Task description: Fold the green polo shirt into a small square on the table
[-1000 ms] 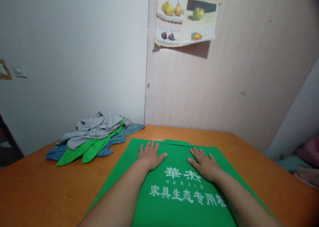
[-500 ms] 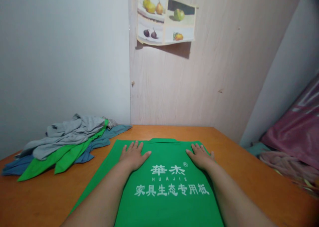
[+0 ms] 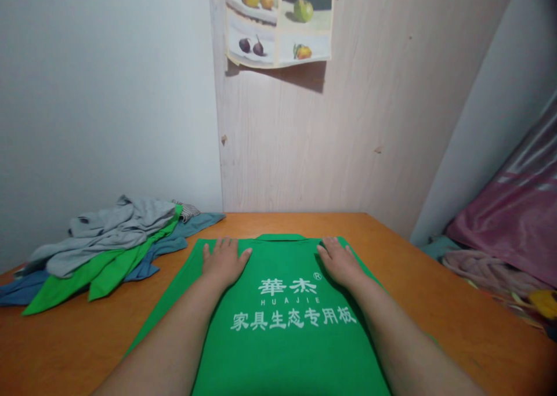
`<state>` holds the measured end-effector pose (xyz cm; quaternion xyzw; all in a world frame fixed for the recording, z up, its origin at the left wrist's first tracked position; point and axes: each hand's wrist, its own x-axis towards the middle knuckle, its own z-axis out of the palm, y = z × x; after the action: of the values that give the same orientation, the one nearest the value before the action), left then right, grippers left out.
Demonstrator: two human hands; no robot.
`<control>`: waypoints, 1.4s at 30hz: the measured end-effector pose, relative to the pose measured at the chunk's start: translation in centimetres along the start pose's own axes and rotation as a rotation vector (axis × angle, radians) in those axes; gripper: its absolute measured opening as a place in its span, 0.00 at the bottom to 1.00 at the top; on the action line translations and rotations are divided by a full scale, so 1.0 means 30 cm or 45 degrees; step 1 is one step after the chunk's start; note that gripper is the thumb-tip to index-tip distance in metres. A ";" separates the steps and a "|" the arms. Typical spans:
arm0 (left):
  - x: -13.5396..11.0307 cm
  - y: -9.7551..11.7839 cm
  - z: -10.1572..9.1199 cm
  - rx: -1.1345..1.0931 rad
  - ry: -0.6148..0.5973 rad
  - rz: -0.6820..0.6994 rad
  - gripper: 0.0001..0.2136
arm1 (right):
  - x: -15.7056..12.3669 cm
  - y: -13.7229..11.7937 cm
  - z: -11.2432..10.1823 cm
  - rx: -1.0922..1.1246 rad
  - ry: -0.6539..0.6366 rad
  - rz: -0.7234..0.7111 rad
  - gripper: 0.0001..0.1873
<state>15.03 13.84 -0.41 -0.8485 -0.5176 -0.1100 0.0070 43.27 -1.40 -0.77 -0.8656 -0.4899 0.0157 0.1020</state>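
A green shirt [image 3: 282, 358] with white printed lettering lies flat in front of me, its collar at the far end. My left hand [image 3: 223, 264] rests palm down near its far left shoulder, the thumb stretched inward. On the far right shoulder lies my right hand [image 3: 342, 261], also palm down, its fingers extended toward the top edge. Neither hand grips the cloth. My forearms cover parts of the shirt's sides, and its near end runs out of view.
The shirt lies on an orange table [image 3: 439, 303]. To the left is a loose clothes pile [image 3: 117, 239] in grey, bright green and blue. Pink cloth [image 3: 513, 210] lies to the right. A fruit picture [image 3: 281, 25] hangs on the back wall.
The view has shifted slightly, so everything sits a little higher and further left. My hands have slid a little toward the shirt's far edge and stay flat on it.
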 end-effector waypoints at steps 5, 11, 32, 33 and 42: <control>-0.012 0.024 0.014 -0.042 -0.107 0.201 0.33 | -0.017 -0.046 0.032 -0.025 -0.171 -0.183 0.39; 0.004 -0.011 0.035 -0.034 -0.196 0.155 0.39 | 0.013 0.003 0.028 -0.069 -0.196 -0.009 0.38; 0.010 0.001 0.030 -0.044 0.054 0.263 0.32 | -0.026 -0.053 -0.001 0.049 -0.025 -0.105 0.36; 0.008 0.009 0.031 -0.063 0.040 0.293 0.31 | -0.033 -0.072 0.005 0.067 -0.068 -0.196 0.38; -0.005 0.009 0.024 -0.047 -0.176 0.229 0.38 | -0.010 -0.035 0.017 -0.007 -0.184 -0.108 0.41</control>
<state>15.34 13.68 -1.11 -0.8971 -0.4364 -0.0598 -0.0346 42.15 -1.05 -1.11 -0.8409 -0.5324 0.0724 0.0647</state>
